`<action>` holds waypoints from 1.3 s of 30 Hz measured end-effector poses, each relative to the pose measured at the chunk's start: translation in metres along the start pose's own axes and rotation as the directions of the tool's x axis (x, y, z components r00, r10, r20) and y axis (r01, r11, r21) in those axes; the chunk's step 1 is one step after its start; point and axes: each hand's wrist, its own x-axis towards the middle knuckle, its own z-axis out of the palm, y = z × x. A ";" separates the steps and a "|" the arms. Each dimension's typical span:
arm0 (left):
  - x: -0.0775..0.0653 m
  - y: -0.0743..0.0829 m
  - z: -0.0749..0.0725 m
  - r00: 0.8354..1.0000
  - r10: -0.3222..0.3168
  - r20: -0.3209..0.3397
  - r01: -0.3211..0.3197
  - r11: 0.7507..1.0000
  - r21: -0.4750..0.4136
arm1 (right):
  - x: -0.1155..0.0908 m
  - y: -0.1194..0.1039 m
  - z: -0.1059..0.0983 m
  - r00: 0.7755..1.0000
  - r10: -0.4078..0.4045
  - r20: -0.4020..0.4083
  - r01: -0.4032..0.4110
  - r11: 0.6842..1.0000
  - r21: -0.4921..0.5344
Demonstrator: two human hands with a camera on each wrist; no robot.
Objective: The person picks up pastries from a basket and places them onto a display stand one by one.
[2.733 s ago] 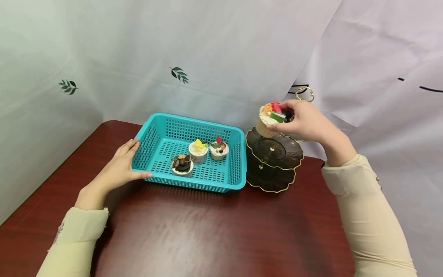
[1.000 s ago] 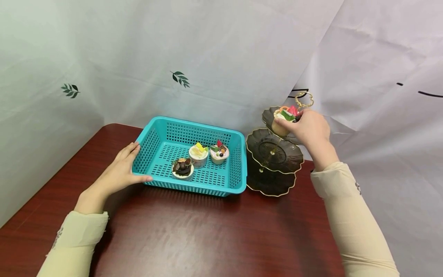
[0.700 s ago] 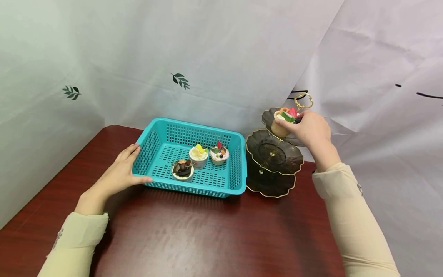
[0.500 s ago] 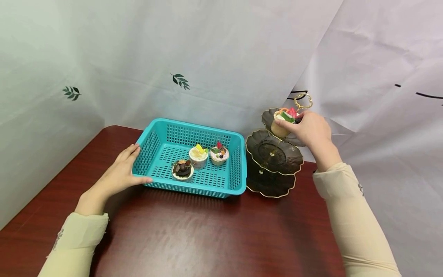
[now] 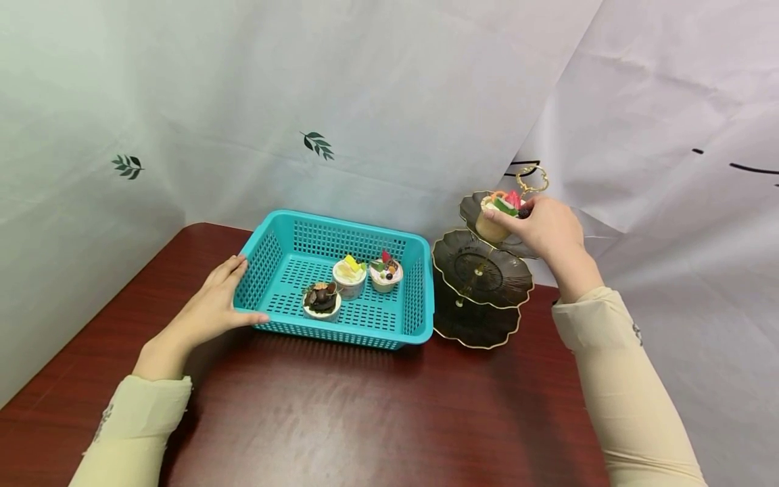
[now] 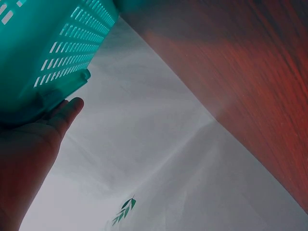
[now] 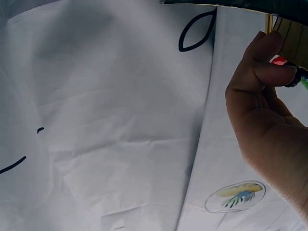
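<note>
My right hand (image 5: 550, 226) pinches a cupcake (image 5: 489, 228) with a pale yellow cup, topped with strawberry, green fruit and a dark berry. It sits low over the top plate (image 5: 470, 208) of a three-tier stand with gold scalloped edges. In the right wrist view, the ribbed wrapper (image 7: 292, 44) shows against the plate's dark edge (image 7: 250, 5). My left hand (image 5: 209, 297) rests at the left end of a turquoise basket (image 5: 420, 291), fingers extended along its side and thumb on the front rim. The left wrist view shows fingertips against the basket wall (image 6: 57, 53).
Inside the basket are a chocolate-topped cupcake (image 5: 322, 301), a yellow-topped one (image 5: 349, 274) and a fruit-topped one (image 5: 386, 272). The stand's middle plate (image 5: 462, 260), bottom plate (image 5: 481, 331) and gold ring handle (image 5: 533, 178) are beside the basket on the brown table (image 5: 389, 419).
From above and left of the top plate, my right hand has brought the cupcake right and down to it. For the last second it has barely moved. My left hand has stayed on the basket.
</note>
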 end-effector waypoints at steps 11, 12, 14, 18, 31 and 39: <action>0.000 0.000 -0.001 1.000 0.002 0.002 -0.002 1.000 -0.007 | -0.002 0.003 -0.002 1.000 -0.018 -0.007 0.018 0.999 0.036; -0.001 0.001 -0.001 1.000 0.002 0.002 -0.002 1.000 -0.007 | -0.003 0.003 -0.003 1.000 -0.016 -0.006 0.016 0.999 0.040; -0.001 0.001 -0.001 1.000 0.000 0.004 0.000 1.000 -0.004 | -0.005 0.004 -0.005 1.000 -0.012 -0.001 0.012 0.999 0.043; -0.002 0.002 0.001 1.000 -0.003 0.007 0.003 1.000 0.000 | -0.013 0.006 -0.010 0.999 0.013 -0.041 -0.010 0.997 0.071; -0.004 -0.003 0.000 1.000 0.018 -0.021 -0.018 1.000 -0.014 | -0.043 -0.009 -0.011 0.956 -0.090 -0.278 0.164 0.952 0.258; -0.004 -0.004 0.001 1.000 0.009 -0.007 -0.009 1.000 -0.020 | -0.063 -0.031 0.018 0.837 -0.261 -0.481 0.443 0.838 0.317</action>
